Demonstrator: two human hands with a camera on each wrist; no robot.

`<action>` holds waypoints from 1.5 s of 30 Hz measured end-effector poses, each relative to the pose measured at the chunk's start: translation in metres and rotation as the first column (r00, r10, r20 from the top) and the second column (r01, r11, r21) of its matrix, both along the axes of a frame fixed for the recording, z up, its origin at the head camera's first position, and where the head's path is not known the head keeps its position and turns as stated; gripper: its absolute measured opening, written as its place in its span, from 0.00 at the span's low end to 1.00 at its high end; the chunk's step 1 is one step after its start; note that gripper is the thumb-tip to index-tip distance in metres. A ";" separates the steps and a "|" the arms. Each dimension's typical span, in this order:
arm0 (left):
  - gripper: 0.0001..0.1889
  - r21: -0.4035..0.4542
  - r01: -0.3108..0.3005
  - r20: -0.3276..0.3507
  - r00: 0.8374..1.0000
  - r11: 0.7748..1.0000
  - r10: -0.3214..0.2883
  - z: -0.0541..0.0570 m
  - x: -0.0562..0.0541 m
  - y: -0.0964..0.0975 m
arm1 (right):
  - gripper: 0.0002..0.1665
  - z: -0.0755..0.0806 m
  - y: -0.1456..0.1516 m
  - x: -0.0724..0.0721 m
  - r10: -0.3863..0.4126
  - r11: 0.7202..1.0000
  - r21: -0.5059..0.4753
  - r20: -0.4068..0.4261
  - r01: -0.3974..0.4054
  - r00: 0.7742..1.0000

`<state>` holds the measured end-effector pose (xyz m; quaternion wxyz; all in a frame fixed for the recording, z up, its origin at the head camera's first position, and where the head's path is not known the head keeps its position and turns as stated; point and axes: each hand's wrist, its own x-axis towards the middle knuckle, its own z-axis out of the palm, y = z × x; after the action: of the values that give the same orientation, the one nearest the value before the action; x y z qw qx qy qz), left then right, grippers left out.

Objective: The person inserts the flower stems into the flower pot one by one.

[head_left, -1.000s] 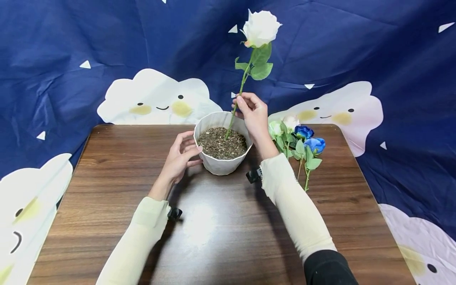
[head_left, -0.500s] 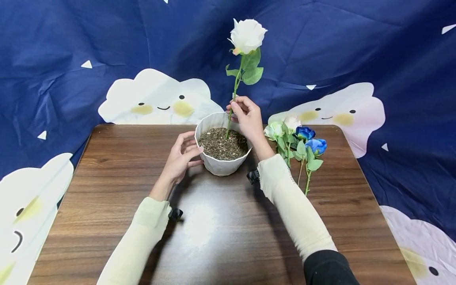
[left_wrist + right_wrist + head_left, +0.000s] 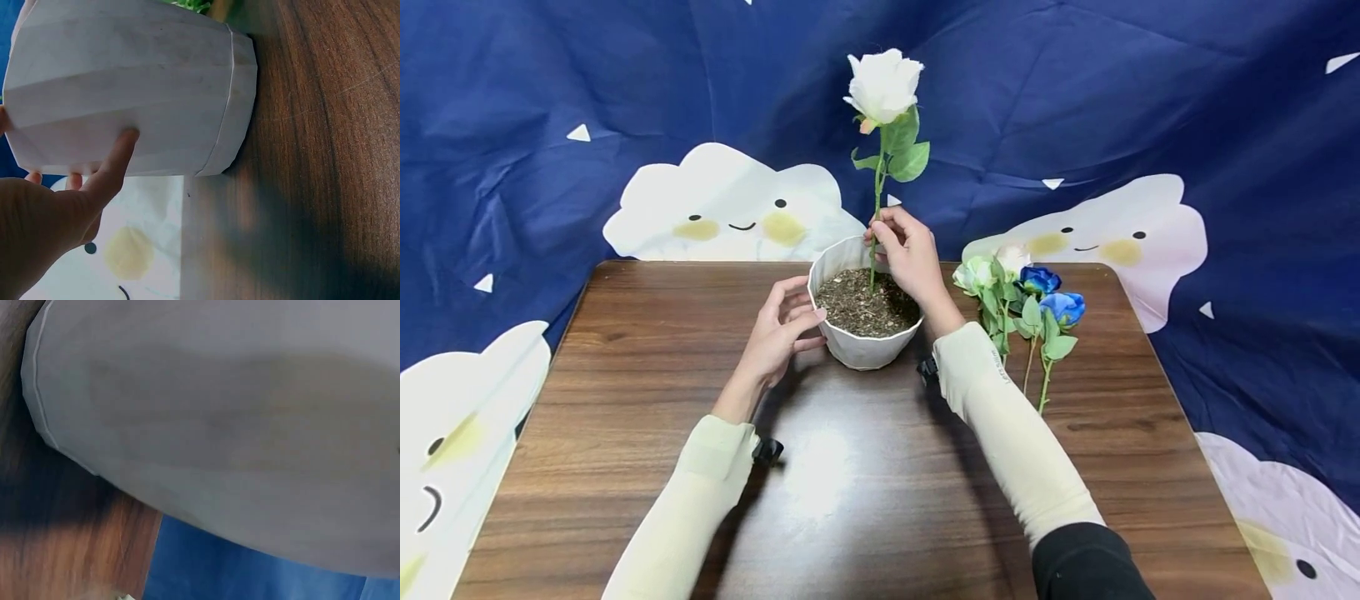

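Observation:
Soil fills a white faceted flower pot [image 3: 871, 348] near the back of the table. My left hand [image 3: 778, 332] holds the pot's left side, its thumb by the rim and its fingers spread round the wall. In the left wrist view, one finger [image 3: 112, 167] presses the pot's outer wall [image 3: 125, 75]. My right hand [image 3: 912, 257] pinches the stem of a white rose [image 3: 883, 86] between thumb and fingers, above the pot. The rose is upright and the stem's lower end meets the soil [image 3: 865, 310]. Only the pot's wall [image 3: 206, 425] fills the right wrist view; the hand is out of sight there.
Right of the pot lie several more roses: a blue one [image 3: 1063, 309], a darker blue one [image 3: 1039, 280] and pale ones [image 3: 976, 275]. They rest on a brown wooden table [image 3: 850, 517]. A blue cloth [image 3: 760, 75] with clouds hangs behind.
The white rose has moved left and a little down, from leaning right to upright. My right hand has moved left with it. The left hand and the pot have stayed in place.

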<state>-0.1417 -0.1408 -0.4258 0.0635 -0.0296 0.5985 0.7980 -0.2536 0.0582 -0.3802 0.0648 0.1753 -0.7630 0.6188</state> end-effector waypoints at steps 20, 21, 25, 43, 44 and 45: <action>0.34 -0.001 -0.001 0.010 1.000 1.000 0.001 0.000 0.001 0.001 | 0.10 -0.005 0.000 -0.002 -0.041 0.980 0.194 -0.047 0.050 0.998; 0.34 -0.001 -0.003 0.010 1.000 1.000 0.003 0.000 0.001 0.001 | 0.10 -0.005 0.000 -0.002 -0.036 0.980 0.192 -0.044 0.043 0.998; 0.34 -0.006 -0.013 0.008 1.000 1.000 0.013 0.000 0.001 0.000 | 0.11 -0.004 -0.001 -0.002 -0.020 0.981 0.191 -0.041 0.027 0.999; 0.35 -0.003 -0.011 0.014 1.000 1.000 0.011 -0.002 0.000 0.000 | 0.16 -0.003 0.000 -0.002 -0.103 0.965 0.235 -0.080 0.119 0.992; 0.35 -0.003 -0.012 0.015 1.000 1.000 0.012 -0.002 0.001 -0.001 | 0.17 -0.002 0.000 -0.001 -0.112 0.959 0.251 -0.090 0.131 0.990; 0.35 -0.004 -0.013 0.015 1.000 1.000 0.013 -0.002 0.001 -0.001 | 0.18 -0.002 0.000 -0.001 -0.121 0.954 0.263 -0.102 0.144 0.987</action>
<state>-0.1410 -0.1420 -0.4279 0.0626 -0.0395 0.5993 0.7971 -0.2544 0.0578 -0.3818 0.1142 0.1569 -0.8467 0.4955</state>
